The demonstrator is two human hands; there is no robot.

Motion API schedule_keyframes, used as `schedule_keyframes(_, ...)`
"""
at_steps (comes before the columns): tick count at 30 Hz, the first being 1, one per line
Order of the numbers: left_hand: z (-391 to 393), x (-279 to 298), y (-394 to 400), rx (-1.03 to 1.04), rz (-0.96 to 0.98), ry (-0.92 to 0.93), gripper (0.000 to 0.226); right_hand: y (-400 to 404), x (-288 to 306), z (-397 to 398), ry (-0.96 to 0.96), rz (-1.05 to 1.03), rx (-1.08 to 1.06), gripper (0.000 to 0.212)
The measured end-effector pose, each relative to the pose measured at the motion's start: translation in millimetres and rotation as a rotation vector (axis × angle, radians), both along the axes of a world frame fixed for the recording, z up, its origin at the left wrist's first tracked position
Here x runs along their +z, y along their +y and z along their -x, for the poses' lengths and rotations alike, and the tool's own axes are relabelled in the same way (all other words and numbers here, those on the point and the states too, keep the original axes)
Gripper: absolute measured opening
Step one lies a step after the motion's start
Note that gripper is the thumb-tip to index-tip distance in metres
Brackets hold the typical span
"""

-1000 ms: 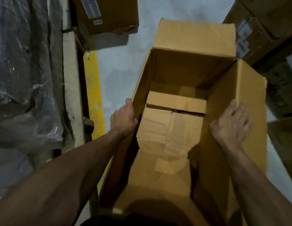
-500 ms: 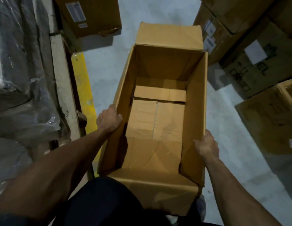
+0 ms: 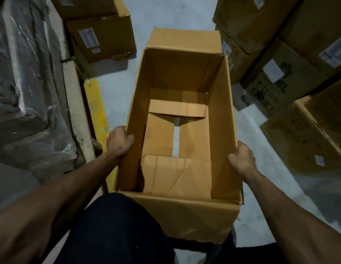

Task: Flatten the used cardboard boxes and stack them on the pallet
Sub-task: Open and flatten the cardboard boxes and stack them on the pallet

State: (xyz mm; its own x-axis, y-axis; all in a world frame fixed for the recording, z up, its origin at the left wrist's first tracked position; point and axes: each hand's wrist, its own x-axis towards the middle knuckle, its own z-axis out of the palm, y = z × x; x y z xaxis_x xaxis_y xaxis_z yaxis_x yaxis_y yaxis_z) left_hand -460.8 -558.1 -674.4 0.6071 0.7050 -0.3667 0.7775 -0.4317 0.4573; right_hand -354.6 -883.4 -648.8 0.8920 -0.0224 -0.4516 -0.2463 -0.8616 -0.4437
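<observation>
Open cardboard box [image 3: 184,77] sits upright in the aisle, directly in front of the person, top flaps spread out. Left hand [image 3: 119,142] grips the top edge of the left wall, fingers curled over the rim. Right hand [image 3: 242,158] grips the top edge of the right wall, thumb side in, fingers wrapped outside. Hands well apart, one per long side. Bottom flaps [image 3: 175,138] still folded in; pale gap between two of them, probably floor showing through, hard to tell. Grey concrete floor [image 3: 165,14] around. Yellow strip [image 3: 96,109] on the floor just left of the box. Plastic-wrapped load [image 3: 26,88] far left. Sealed cartons [image 3: 101,39] behind left, more stacked cartons [image 3: 291,69] right. Dark trouser leg [image 3: 116,229] below the box.
</observation>
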Motion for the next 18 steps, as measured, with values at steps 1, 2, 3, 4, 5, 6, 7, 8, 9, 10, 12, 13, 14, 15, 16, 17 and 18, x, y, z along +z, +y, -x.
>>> schedule_keyframes(1,-3,11,3,0.013,0.002,-0.013,0.023,0,12,-2,-0.019,-0.017,-0.002,0.024)
schedule_keyframes(2,-6,23,4,0.024,-0.004,-0.023,0.025,0,25,-3,-0.033,-0.039,-0.010,0.021)
schedule_keyframes(3,-7,35,4,0.032,-0.013,-0.031,0.025,0,37,-3,-0.046,-0.069,-0.023,0.019)
schedule_keyframes(4,-8,46,4,0.036,-0.024,-0.044,0.022,0,49,-3,-0.061,-0.098,-0.040,0.019)
schedule_keyframes(5,-9,57,4,0.035,-0.039,-0.058,0.018,-1,58,-2,-0.076,-0.121,-0.054,0.019)
schedule_keyframes(6,-8,68,3,0.024,-0.058,-0.070,0.013,-3,67,2,-0.092,-0.142,-0.067,0.020)
schedule_keyframes(7,-6,79,0,0.004,-0.080,-0.078,0.011,-5,74,5,-0.112,-0.165,-0.075,0.020)
schedule_keyframes(8,-4,89,-4,-0.014,-0.101,-0.086,0.011,-8,80,10,-0.129,-0.184,-0.087,0.020)
schedule_keyframes(9,-1,98,-9,-0.023,-0.116,-0.097,0.011,-10,86,14,-0.142,-0.202,-0.101,0.020)
schedule_keyframes(10,0,105,-15,-0.018,-0.120,-0.116,0.014,-12,90,17,-0.143,-0.216,-0.119,0.021)
schedule_keyframes(12,0,119,-34,-0.023,-0.153,-0.196,0.033,-14,96,23,-0.153,-0.246,-0.161,0.022)
schedule_keyframes(13,0,122,-46,-0.063,-0.221,-0.210,0.045,-15,97,24,-0.160,-0.252,-0.177,0.022)
schedule_keyframes(14,-2,124,-61,-0.136,-0.339,-0.183,0.057,-16,99,26,-0.163,-0.255,-0.188,0.022)
schedule_keyframes(15,-4,123,-76,-0.245,-0.458,-0.139,0.064,-16,99,27,-0.165,-0.263,-0.194,0.023)
schedule_keyframes(16,-8,118,-91,-0.387,-0.534,-0.114,0.063,-18,99,27,-0.164,-0.272,-0.199,0.023)
schedule_keyframes(17,-12,110,-107,-0.543,-0.530,-0.090,0.058,-19,98,27,-0.166,-0.281,-0.202,0.022)
schedule_keyframes(18,-16,100,-122,-0.701,-0.464,-0.035,0.052,-19,99,27,-0.164,-0.285,-0.198,0.022)
